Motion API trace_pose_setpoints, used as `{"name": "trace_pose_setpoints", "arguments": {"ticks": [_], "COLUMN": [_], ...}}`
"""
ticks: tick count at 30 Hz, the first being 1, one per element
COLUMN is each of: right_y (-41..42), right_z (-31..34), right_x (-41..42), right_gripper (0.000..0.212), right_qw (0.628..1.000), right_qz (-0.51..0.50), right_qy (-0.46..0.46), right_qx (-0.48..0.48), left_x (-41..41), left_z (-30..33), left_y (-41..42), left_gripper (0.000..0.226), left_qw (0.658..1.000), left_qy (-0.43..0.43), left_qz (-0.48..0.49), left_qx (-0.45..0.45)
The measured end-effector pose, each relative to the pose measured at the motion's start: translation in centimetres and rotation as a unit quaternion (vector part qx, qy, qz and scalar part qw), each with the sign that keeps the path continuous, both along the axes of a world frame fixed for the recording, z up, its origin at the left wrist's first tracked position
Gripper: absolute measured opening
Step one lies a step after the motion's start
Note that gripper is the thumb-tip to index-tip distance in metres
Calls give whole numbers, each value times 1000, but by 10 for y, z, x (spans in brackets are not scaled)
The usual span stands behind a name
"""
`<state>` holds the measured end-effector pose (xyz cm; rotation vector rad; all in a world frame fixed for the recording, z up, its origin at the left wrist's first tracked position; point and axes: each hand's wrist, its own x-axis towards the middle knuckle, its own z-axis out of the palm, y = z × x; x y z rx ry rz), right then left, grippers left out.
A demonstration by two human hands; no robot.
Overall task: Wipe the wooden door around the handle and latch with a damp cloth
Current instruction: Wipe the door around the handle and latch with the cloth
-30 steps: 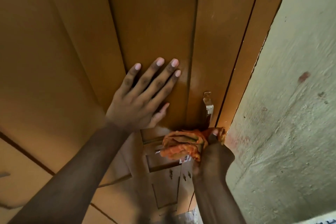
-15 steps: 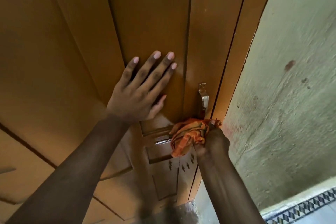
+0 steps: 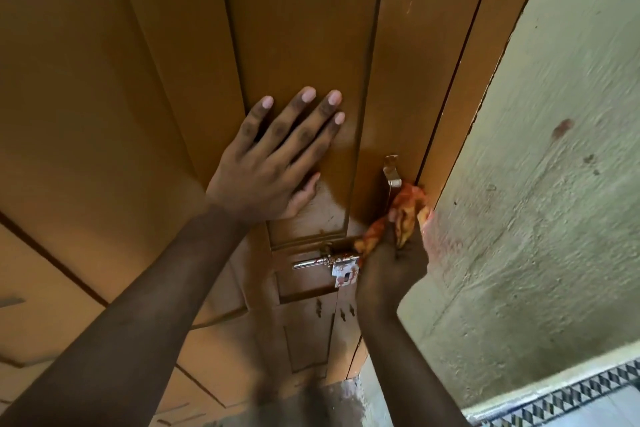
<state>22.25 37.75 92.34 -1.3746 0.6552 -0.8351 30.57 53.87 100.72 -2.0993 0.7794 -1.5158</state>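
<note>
— Where is the crumpled orange and yellow damp cloth (image 3: 403, 215)?

— Right of centre in the frame, bunched in the right hand (image 3: 391, 270). That hand is closed around it, fingers curled, the wad sticking out above the knuckles and pressed against the brown painted wooden door (image 3: 298, 28) at its right edge.

— And the hardware?

— The small curved metal handle (image 3: 391, 172) stands just above the cloth; the cloth's top touches its lower end. The silver sliding bolt latch (image 3: 327, 262), with its rust-spotted plate, lies just left of the right hand, at about knuckle level. The cloth's lower fold hangs close to the latch's right end; whether it touches, I cannot tell.

— The other hand?

— The left hand (image 3: 273, 163) lies flat on the door, centre of the frame, fingers spread and pointing up, thumb tucked low toward the right. It holds nothing. It sits up and left of the cloth, well apart from it, with a raised panel strip between them.

— Anything beside the door?

— A rough pale green plastered wall (image 3: 554, 184) fills the right side, with reddish smudges near the cloth. A black-and-white patterned tile border (image 3: 571, 399) shows in the lower right corner.
</note>
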Motion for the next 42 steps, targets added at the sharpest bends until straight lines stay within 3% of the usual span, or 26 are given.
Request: {"name": "trace_pose_setpoints", "arguments": {"ticks": [4, 6, 9, 12, 16, 19, 22, 25, 27, 29, 31, 33, 36, 38, 40, 42], "right_y": [0, -3, -3, -2, -9, -9, -3, -24, -50, -66, -68, -55, -31, -31, -47, -72], "right_z": [-17, -4, 20, 1, -23, -4, 8, -31, -61, -74, -70, -55, -39, -46, -63, -83], "right_x": [5, 11, 16, 13, 6, 12, 17, 22, 22, 17, 13, 15, 20, 23, 27, 27], "right_gripper": [28, 17, 26, 43, 28, 15, 38, 53, 47, 45, 46, 41, 51, 55, 60, 51], "right_qw": [995, 993, 997, 996, 1000, 998, 989, 912, 862, 835, 833, 864, 903, 880, 832, 779], "right_qz": [4, 2, -15, -10, 5, 17, 4, 33, 63, 90, 96, 70, 36, 35, 69, 116], "right_qy": [32, 2, -72, -62, 17, -20, -87, -116, -101, -97, -102, -110, -109, -104, -115, -112], "right_qx": [98, 119, 20, -66, 23, 55, -122, -391, -493, -535, -536, -486, -413, -463, -538, -606], "left_x": [1, 1, 1, 1, 1, 1, 1, 1, 2, 3, 3, 2, 2, 1, 1, 1], "left_z": [-1, -1, -2, 0, -1, -2, 0, -1, -2, -2, -3, -2, -3, -2, -1, -2], "left_y": [0, 0, -1, 0, 0, 0, -1, 0, 0, 0, 0, 0, 0, 0, 0, 1], "left_gripper": [75, 75, 75, 75, 75, 75, 75, 75, 75, 75, 75, 75, 75, 74, 74, 74], "left_qw": [1000, 1000, 1000, 1000, 1000, 1000, 1000, 1000, 1000, 1000, 1000, 1000, 1000, 1000, 1000, 1000], "left_qy": [4, 2, -2, 1, -7, -6, -3, -8, -5, -9, -16, -22, -13, -9, -9, -5], "left_qz": [-3, -5, -6, -4, -2, 2, 1, 4, 3, 5, 5, 2, 6, 10, 11, 8], "left_qx": [3, -3, 0, 4, 3, 2, 1, 3, 8, 8, 9, 8, 6, 7, 8, 5]}}
